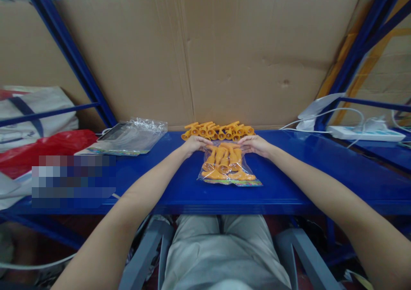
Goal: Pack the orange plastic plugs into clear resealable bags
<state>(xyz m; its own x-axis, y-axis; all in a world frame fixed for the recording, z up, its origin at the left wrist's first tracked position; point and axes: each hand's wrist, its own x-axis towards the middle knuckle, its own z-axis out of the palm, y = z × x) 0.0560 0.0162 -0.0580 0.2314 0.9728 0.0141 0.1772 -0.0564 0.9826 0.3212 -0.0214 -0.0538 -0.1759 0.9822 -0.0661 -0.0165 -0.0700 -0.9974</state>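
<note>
A clear plastic bag [228,163] lies flat on the blue table, filled with several orange horn-shaped plastic pieces [224,157]. My left hand [195,144] pinches the bag's far left corner, and my right hand [256,145] pinches the far right corner. The bag's near edge carries a colourful printed strip and points toward me. Just beyond my hands, a pile of the same orange pieces [218,130] rests against the cardboard, their flared round ends mostly facing me.
A stack of clear bags [133,136] lies at the left of the blue table [289,183]. Beside it are a red plastic bag [51,148] and a white cloth bag [41,110]. A white power strip [366,133] with cables sits right. Cardboard [224,58] closes the back between blue posts.
</note>
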